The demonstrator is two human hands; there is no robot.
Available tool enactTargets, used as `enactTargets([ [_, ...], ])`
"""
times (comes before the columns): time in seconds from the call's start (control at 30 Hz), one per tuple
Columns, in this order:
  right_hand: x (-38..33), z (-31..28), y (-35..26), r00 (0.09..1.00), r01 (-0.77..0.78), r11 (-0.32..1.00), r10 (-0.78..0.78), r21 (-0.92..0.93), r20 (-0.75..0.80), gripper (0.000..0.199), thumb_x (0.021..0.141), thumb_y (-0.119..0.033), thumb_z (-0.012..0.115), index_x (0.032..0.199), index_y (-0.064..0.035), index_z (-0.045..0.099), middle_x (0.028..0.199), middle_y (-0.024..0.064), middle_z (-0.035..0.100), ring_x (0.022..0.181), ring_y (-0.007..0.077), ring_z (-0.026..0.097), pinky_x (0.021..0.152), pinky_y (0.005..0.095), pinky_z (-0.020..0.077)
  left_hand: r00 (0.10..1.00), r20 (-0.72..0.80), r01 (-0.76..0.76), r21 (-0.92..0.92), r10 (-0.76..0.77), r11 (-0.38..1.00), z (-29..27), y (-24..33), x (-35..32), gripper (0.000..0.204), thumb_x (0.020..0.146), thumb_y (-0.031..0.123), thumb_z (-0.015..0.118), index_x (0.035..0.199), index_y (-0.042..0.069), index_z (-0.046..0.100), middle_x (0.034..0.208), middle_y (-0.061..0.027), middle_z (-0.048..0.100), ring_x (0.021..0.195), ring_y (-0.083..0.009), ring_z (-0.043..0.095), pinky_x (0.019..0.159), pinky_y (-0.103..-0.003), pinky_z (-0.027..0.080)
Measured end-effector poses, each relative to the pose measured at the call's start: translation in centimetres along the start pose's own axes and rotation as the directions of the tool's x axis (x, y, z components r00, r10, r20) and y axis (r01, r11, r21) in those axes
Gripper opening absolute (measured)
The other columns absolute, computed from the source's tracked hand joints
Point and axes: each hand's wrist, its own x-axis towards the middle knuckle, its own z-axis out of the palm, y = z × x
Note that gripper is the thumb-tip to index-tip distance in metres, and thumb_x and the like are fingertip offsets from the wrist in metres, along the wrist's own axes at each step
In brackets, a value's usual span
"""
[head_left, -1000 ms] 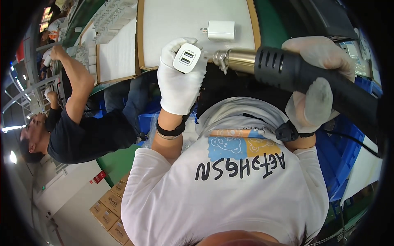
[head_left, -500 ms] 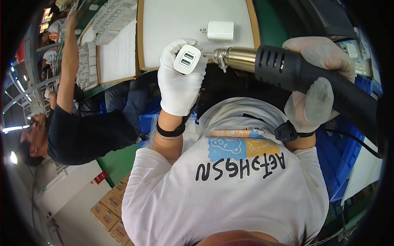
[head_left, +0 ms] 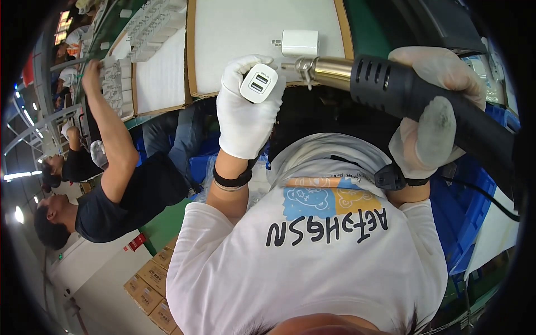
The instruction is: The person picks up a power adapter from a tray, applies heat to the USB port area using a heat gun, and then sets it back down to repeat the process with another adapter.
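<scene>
My left hand point(head_left: 245, 125), in a white glove, is closed around a small white USB charger point(head_left: 258, 84). The face with two dark ports points up toward me. In my right hand point(head_left: 434, 137), gloved with a grey-smudged thumb, is a black heat gun point(head_left: 385, 89). Its brass-coloured metal nozzle point(head_left: 332, 72) points left. The nozzle's tip, with a bent metal piece around it, is just right of the charger and appears apart from it. A second white charger point(head_left: 300, 42), prongs to the left, lies on the white board beyond my hands.
The white board point(head_left: 234, 33) has brown edges. Rows of white chargers point(head_left: 153, 30) stand on the bench at the far left. A co-worker in a dark shirt point(head_left: 134, 192) is at left. Blue crates point(head_left: 452, 223) are at right, cartons point(head_left: 151, 285) at lower left.
My left hand and the charger have shifted slightly right and down. The heat gun has moved a little to the right. The co-worker at left has lowered a raised arm.
</scene>
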Motion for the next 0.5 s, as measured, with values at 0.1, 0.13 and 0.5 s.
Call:
enactTargets([
  [0.1,0.8,-0.3,0.2,0.99,0.034,0.999,-0.037,0.024,0.139,0.031,0.076,-0.027,0.063,0.093,-0.0036,0.051,0.082,0.0146,0.058,0.074,0.0246,0.06,0.066,0.0318,0.0516,0.999,0.013,0.034,-0.05,-0.034,0.998,-0.2,-0.2,0.1,0.032,0.073,-0.009,0.061,0.1,0.004,0.051,0.093,-0.0038,0.057,0.081,-0.0083,0.055,0.071,-0.02,0.047],
  [0.13,1.0,-0.2,0.4,0.99,0.035,0.999,-0.038,0.024,0.139,0.031,0.076,-0.027,0.063,0.093,-0.0036,0.051,0.082,0.0146,0.058,0.074,0.0246,0.06,0.066,0.0318,0.0516,0.999,0.02,0.052,-0.074,-0.05,0.996,-0.3,-0.2,0.1,0.032,0.072,-0.009,0.061,0.1,0.004,0.051,0.093,-0.0035,0.057,0.081,-0.008,0.054,0.072,-0.02,0.046],
  [0.5,1.5,0.7,0.4,0.982,0.113,0.993,-0.115,0.018,0.147,0.029,0.075,-0.016,0.065,0.097,-0.0023,0.051,0.088,0.0207,0.06,0.078,0.0278,0.062,0.072,0.0343,0.0526,0.999,0.027,-0.023,0.049,0.022,0.999,-0.5,-0.2,0.5,0.033,0.069,-0.003,0.067,0.096,0.008,0.051,0.087,-0.0007,0.056,0.074,-0.0069,0.054,0.066,-0.02,0.046],
])
